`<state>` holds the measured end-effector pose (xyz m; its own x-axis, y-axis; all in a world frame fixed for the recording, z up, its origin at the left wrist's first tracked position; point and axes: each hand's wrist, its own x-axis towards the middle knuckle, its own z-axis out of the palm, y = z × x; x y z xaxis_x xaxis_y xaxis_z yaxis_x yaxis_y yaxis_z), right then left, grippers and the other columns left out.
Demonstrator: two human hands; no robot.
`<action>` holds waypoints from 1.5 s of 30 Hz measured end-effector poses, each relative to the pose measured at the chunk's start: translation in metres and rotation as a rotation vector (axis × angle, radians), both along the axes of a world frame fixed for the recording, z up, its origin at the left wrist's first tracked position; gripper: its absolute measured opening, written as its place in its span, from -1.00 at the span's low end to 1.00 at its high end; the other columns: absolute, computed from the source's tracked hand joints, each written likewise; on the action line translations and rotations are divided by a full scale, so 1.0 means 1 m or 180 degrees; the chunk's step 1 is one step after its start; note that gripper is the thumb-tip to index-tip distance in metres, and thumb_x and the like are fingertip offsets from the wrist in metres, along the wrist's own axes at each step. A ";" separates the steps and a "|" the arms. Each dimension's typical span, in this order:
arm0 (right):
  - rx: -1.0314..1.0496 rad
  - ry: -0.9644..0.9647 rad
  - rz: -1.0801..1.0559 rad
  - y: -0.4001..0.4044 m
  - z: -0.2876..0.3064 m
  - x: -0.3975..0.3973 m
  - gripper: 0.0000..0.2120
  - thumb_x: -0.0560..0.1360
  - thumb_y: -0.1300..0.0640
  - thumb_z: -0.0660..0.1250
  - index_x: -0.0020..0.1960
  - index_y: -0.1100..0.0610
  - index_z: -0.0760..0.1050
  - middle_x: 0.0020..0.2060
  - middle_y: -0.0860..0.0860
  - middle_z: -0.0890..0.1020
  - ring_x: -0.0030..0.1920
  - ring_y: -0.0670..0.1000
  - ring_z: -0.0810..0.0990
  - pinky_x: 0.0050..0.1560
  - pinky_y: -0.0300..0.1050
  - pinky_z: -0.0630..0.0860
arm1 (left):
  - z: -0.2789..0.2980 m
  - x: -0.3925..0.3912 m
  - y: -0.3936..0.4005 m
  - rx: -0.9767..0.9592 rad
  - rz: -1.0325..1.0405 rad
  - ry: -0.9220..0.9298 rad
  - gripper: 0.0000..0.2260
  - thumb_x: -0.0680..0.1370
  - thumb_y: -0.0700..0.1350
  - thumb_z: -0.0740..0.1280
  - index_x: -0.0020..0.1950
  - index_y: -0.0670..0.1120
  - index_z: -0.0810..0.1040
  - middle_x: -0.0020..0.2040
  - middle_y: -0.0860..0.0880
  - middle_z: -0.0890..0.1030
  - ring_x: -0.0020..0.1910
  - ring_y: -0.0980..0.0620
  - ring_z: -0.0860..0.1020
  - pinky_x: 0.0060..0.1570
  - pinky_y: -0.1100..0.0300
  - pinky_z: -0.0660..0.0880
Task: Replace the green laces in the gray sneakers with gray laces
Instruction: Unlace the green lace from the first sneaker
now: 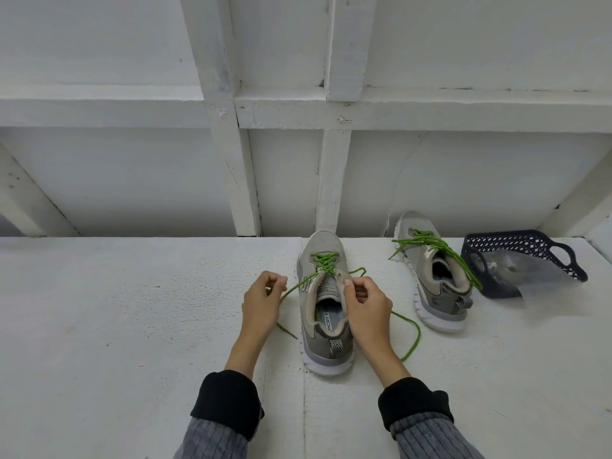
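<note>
A gray sneaker (326, 313) stands in front of me on the white surface, toe pointing away. Its green lace (326, 261) is threaded through the lower eyelets, and both loose ends trail out to the sides. My left hand (263, 304) pinches the left end of that lace just left of the shoe. My right hand (366, 303) holds the shoe's right collar edge near the top eyelet, thumb on the rim. The second gray sneaker (433, 276), laced in green with the ends untied, sits farther back on the right.
A dark blue perforated plastic basket (516, 248) lies tipped at the far right with clear plastic packaging (510, 270) inside it. White wall framing rises behind the surface's far edge.
</note>
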<state>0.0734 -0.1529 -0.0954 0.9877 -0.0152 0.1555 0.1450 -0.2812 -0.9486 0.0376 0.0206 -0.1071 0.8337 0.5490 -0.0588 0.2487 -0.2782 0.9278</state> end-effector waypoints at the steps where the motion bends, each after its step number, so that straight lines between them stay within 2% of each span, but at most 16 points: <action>1: -0.0002 -0.0001 -0.0003 0.000 0.000 0.000 -0.89 0.55 0.22 0.32 -0.14 0.11 0.53 -0.29 -0.08 0.60 -0.25 -0.30 0.55 -0.25 -0.51 0.42 | -0.003 -0.001 -0.002 0.0221 0.0033 0.0167 -0.86 0.60 -0.01 0.32 -0.16 0.09 0.53 -0.13 0.16 0.60 -0.06 0.13 0.53 0.09 0.00 0.40; 3: 0.0005 -0.0004 -0.0015 -0.001 0.000 -0.001 -0.90 0.55 0.22 0.32 -0.14 0.11 0.53 -0.29 -0.08 0.60 -0.25 -0.30 0.56 -0.24 -0.52 0.42 | -0.003 -0.002 -0.007 0.0561 0.0087 0.0317 -0.86 0.58 -0.04 0.35 -0.15 0.17 0.54 -0.04 0.20 0.57 0.07 0.11 0.46 0.16 -0.03 0.31; 5: 0.0025 -0.0003 -0.0020 0.000 0.000 0.000 -0.89 0.55 0.22 0.33 -0.14 0.09 0.53 -0.29 -0.09 0.60 -0.25 -0.30 0.56 -0.24 -0.52 0.42 | 0.001 -0.001 -0.014 0.0719 0.0020 0.0010 -0.83 0.58 -0.10 0.34 -0.10 0.19 0.56 0.05 0.15 0.55 0.14 0.09 0.44 0.18 -0.01 0.32; 8: 0.0019 0.0012 -0.0008 0.000 0.000 0.001 -0.90 0.53 0.22 0.35 -0.15 0.08 0.54 -0.28 -0.09 0.61 -0.26 -0.28 0.56 -0.24 -0.51 0.43 | 0.016 0.001 -0.028 0.0640 -0.0178 -0.0593 -0.88 0.59 -0.11 0.33 -0.03 0.11 0.60 0.02 0.14 0.58 0.06 0.13 0.51 0.09 0.19 0.40; 10: 0.0009 0.0045 0.0040 0.000 0.003 0.003 -0.93 0.53 0.20 0.37 -0.14 0.10 0.55 -0.27 -0.08 0.62 -0.27 -0.27 0.56 -0.23 -0.50 0.44 | 0.025 0.004 -0.036 0.0403 -0.0377 -0.0607 -0.94 0.58 -0.05 0.35 0.01 0.06 0.62 0.00 0.13 0.58 -0.03 0.21 0.53 -0.02 0.29 0.46; 13: -0.0061 0.0077 0.0091 0.003 0.011 0.011 -0.91 0.51 0.12 0.41 -0.13 0.13 0.56 -0.28 -0.06 0.62 -0.26 -0.27 0.55 -0.25 -0.48 0.43 | 0.022 0.011 -0.039 0.0486 -0.0585 -0.0379 -0.86 0.55 0.00 0.39 0.07 0.01 0.61 0.04 0.07 0.58 -0.05 0.21 0.53 0.00 0.20 0.52; 16: -0.0368 0.0072 0.0148 0.008 0.014 0.021 -0.88 0.50 0.09 0.41 -0.16 0.12 0.56 -0.30 -0.04 0.62 -0.28 -0.21 0.56 -0.28 -0.46 0.41 | 0.017 0.016 -0.041 0.0662 -0.0487 -0.0307 -0.84 0.54 0.00 0.40 0.09 -0.01 0.62 0.03 0.04 0.58 -0.05 0.14 0.54 0.00 0.12 0.52; 20: -0.0790 -0.0113 0.0107 0.013 0.011 0.025 -0.86 0.51 0.10 0.38 -0.20 0.11 0.54 -0.31 -0.02 0.60 -0.24 -0.05 0.56 -0.20 -0.17 0.49 | 0.017 0.016 -0.045 0.0941 -0.0217 -0.0335 -0.85 0.57 0.04 0.35 0.05 0.02 0.64 -0.05 0.06 0.58 -0.07 0.09 0.56 -0.05 0.07 0.52; 23: -0.0902 -0.0169 -0.0089 0.011 0.011 0.023 -0.80 0.52 0.10 0.37 -0.24 0.16 0.52 -0.34 0.02 0.58 -0.27 0.01 0.54 -0.23 -0.09 0.48 | 0.016 0.013 -0.044 0.0941 -0.0022 -0.0353 -0.84 0.59 0.06 0.32 0.03 0.05 0.65 -0.09 0.07 0.60 -0.10 0.08 0.57 -0.09 0.05 0.53; 26: -0.0870 -0.0059 -0.0261 0.005 0.013 0.024 -0.79 0.52 0.11 0.38 -0.26 0.18 0.53 -0.38 0.01 0.58 -0.29 0.03 0.55 -0.24 -0.10 0.46 | 0.014 0.010 -0.040 0.0621 0.0182 -0.0420 -0.84 0.57 0.05 0.34 0.02 0.04 0.68 -0.10 0.05 0.63 -0.11 0.06 0.59 -0.08 0.04 0.54; 31: -0.0771 0.0070 -0.0345 0.002 0.013 0.020 -0.80 0.52 0.13 0.38 -0.25 0.18 0.55 -0.39 -0.02 0.57 -0.31 -0.01 0.54 -0.33 -0.31 0.36 | 0.007 0.005 -0.036 0.0485 0.0314 -0.0460 -0.84 0.57 0.00 0.36 0.00 -0.02 0.70 -0.12 0.04 0.67 -0.10 0.11 0.59 -0.08 0.16 0.52; 34: -0.0816 0.0070 -0.0154 0.003 0.016 0.023 -0.81 0.52 0.10 0.38 -0.23 0.18 0.56 -0.38 -0.03 0.58 -0.28 -0.01 0.55 -0.26 -0.24 0.41 | 0.009 0.006 -0.035 0.0342 0.0246 -0.0445 -0.85 0.57 -0.01 0.37 0.01 -0.02 0.70 -0.11 0.09 0.67 -0.09 0.19 0.59 -0.05 0.25 0.50; 36: -0.0880 0.0020 0.0166 0.002 0.020 0.027 -0.87 0.51 0.09 0.39 -0.17 0.12 0.55 -0.31 -0.05 0.58 -0.24 -0.06 0.55 -0.18 -0.20 0.47 | 0.011 0.005 -0.033 0.0202 0.0186 -0.0401 -0.86 0.57 -0.01 0.38 0.02 -0.01 0.71 -0.11 0.14 0.68 -0.08 0.23 0.60 -0.05 0.34 0.47; 38: -0.1095 -0.0193 0.0456 0.002 0.023 0.030 -0.93 0.50 0.11 0.39 -0.05 0.07 0.53 -0.15 -0.06 0.59 -0.13 -0.08 0.51 -0.08 -0.19 0.45 | 0.011 0.003 -0.030 -0.0011 0.0123 -0.0369 -0.86 0.56 0.00 0.39 0.01 0.00 0.71 -0.12 0.16 0.68 -0.08 0.28 0.60 -0.04 0.35 0.48; 42: -0.1636 -0.0962 0.0960 0.016 0.037 0.029 -0.77 0.55 0.18 0.28 0.21 0.06 0.50 0.10 -0.08 0.52 0.13 -0.11 0.33 0.12 -0.25 0.31 | 0.004 0.000 -0.026 -0.0615 0.0103 -0.0350 -0.90 0.53 0.04 0.42 -0.03 0.09 0.71 -0.13 0.15 0.71 -0.05 0.19 0.64 0.05 0.03 0.60; 45: -0.2170 -0.0915 0.1336 0.025 0.039 0.029 -0.74 0.58 0.15 0.24 0.26 0.05 0.48 0.13 -0.03 0.49 0.17 -0.02 0.33 0.21 -0.13 0.34 | 0.003 -0.001 -0.026 -0.0736 0.0130 -0.0354 -0.92 0.53 0.03 0.42 -0.04 0.11 0.71 -0.13 0.14 0.71 -0.05 0.15 0.66 0.07 -0.05 0.60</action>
<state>0.1021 -0.1277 -0.0560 0.8113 0.5316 0.2435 0.5744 -0.6469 -0.5015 0.0369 -0.0056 -0.1043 0.8196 0.5649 -0.0959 0.1481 -0.0472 0.9878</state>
